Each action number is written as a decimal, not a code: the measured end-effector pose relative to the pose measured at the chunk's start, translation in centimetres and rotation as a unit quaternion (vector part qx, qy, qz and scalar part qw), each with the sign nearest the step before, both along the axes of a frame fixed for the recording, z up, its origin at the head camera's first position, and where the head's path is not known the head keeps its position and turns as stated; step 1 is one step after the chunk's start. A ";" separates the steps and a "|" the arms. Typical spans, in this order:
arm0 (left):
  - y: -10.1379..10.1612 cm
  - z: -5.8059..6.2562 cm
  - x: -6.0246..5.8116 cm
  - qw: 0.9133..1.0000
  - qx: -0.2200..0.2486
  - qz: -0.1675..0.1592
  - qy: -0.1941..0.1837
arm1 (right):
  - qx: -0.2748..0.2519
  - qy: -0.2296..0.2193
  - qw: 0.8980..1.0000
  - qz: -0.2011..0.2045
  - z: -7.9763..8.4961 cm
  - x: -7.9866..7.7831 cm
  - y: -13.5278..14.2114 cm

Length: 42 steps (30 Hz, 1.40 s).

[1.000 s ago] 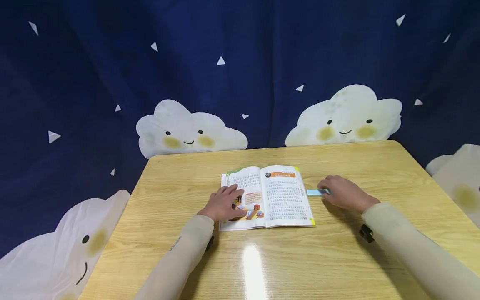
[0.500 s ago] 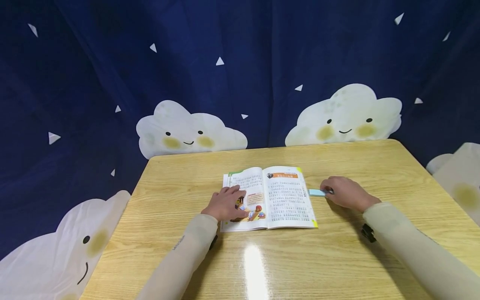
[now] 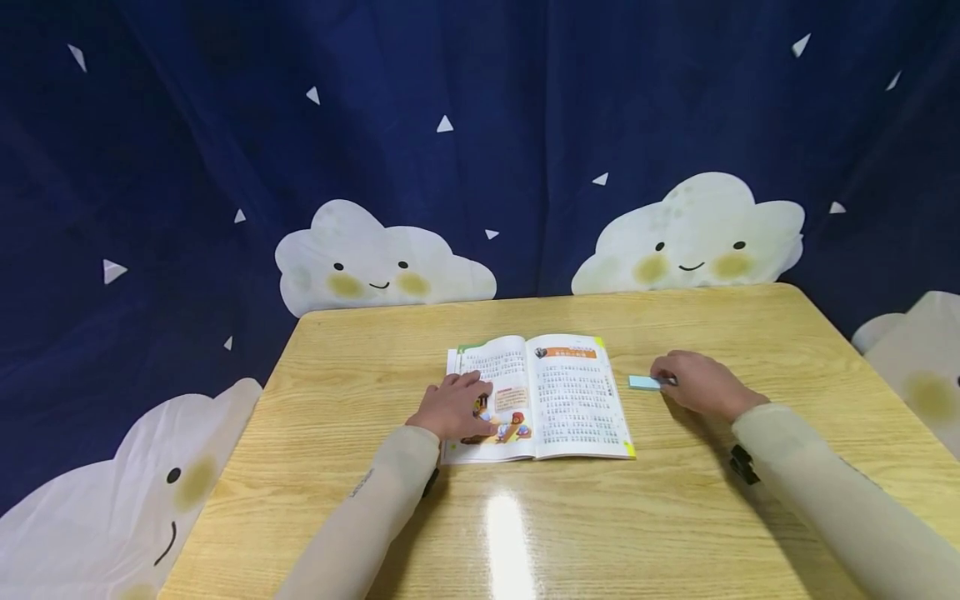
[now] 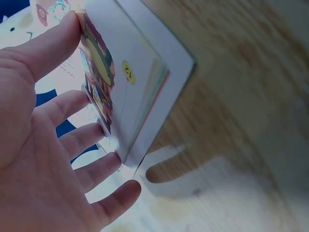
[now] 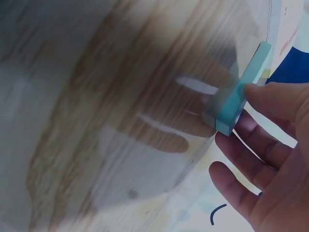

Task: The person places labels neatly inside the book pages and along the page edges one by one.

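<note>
Tabletop [image 3: 630, 517]: 1 book [image 3: 576, 400], 1 block [image 3: 643, 382]. L hand [image 3: 452, 407] spread on book, R hand [image 3: 699, 384] pinching block's end twd tabletop's R edge.

Light-blue bar [image 3: 643, 382] partly behind right hand [image 3: 699, 384], book [image 3: 542, 400] partly under left hand [image 3: 452, 408]

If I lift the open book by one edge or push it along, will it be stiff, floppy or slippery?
Probably floppy: the open book's pages bow up beside the centre fold, suggesting flexible paper. Pushed, it may slide fairly easily, as the tabletop shows a glossy glare. Tipping seems unlikely, since it lies spread low.
</note>
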<state>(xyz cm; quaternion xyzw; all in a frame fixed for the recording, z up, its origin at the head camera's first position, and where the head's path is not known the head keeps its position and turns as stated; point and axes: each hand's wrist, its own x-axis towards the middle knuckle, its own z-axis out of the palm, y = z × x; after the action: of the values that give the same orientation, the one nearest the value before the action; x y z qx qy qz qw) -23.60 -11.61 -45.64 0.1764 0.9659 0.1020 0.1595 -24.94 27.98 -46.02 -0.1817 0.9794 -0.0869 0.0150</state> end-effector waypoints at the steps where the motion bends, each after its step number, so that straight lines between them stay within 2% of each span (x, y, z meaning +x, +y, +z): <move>1: 0.0 0.0 0.0 1.000 0.000 0.000 -0.001 | -0.003 0.000 1.000 -0.001 0.0 0.0 0.0; 7: 0.1 0.1 0.0 1.000 -0.006 0.003 -0.004 | -0.024 -0.005 1.000 -0.010 -0.1 -0.1 -0.2; 17: -0.1 0.0 0.1 1.000 0.005 0.010 -0.008 | -0.025 0.005 1.000 -0.017 0.1 -0.8 -0.8; 26: 0.0 0.0 0.2 1.000 0.009 0.007 -0.010 | -0.014 -0.005 0.999 -0.048 0.2 -0.7 0.5; 31: 0.0 0.0 0.0 1.000 0.013 0.005 -0.008 | -0.003 0.008 0.998 -0.056 0.3 -0.6 0.8; 38: 0.0 0.0 0.0 1.000 0.014 0.007 -0.009 | 0.022 0.057 0.997 -0.037 0.7 -0.3 0.2; 42: 0.0 0.1 0.1 1.000 0.018 0.008 -0.017 | 0.027 0.068 0.997 -0.033 0.5 -0.1 0.1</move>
<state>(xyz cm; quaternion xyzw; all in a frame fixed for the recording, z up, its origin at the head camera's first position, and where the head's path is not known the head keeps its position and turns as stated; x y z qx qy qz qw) -23.47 -11.64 -45.55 0.1695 0.9626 0.1231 0.1716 -25.04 28.07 -45.49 -0.1547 0.9855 -0.0486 -0.0496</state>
